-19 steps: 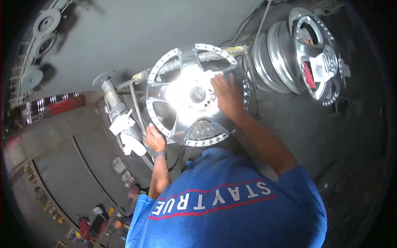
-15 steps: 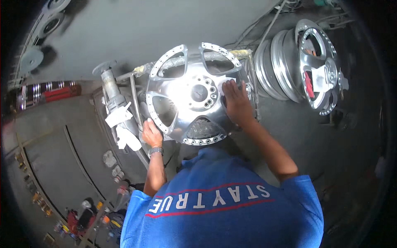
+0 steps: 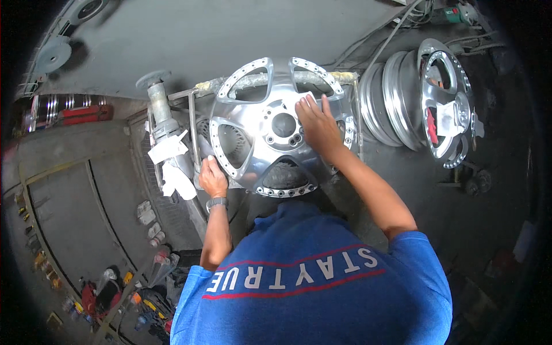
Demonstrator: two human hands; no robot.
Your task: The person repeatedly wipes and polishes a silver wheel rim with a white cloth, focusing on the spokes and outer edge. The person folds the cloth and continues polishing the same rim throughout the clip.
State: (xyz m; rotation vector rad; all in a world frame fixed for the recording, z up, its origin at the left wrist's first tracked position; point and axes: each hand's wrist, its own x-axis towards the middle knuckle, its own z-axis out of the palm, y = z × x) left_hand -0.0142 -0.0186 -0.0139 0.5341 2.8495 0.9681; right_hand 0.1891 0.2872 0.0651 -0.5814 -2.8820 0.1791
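A polished silver wheel face (image 3: pixel 261 158), with open windows between its spokes and small holes along its edge, is in front of me. My right hand (image 3: pixel 319 129) lies on it just right of the hub, fingers stretched out and pressing a thin white sheet (image 3: pixel 309 95) to the metal. Most of that sheet is hidden under the fingers. At the wheel's lower left edge my left hand (image 3: pixel 213 179), with a watch on the wrist, is closed on the outer edge. Part of its grip is hidden.
A metal frame (image 3: pixel 192 121) stands behind the wheel. On the left is a grey post (image 3: pixel 161 109) with white sheets (image 3: pixel 168 148) on it. More silver wheels (image 3: pixel 399 100) stand at right. A green power tool (image 3: pixel 460 14) lies far right. Assorted items (image 3: pixel 106 290) cover the lower left floor.
My right hand has slid left and up across the wheel face toward the hub, carrying the white sheet. The left hand stays at the wheel's edge. The whole view has shifted slightly.
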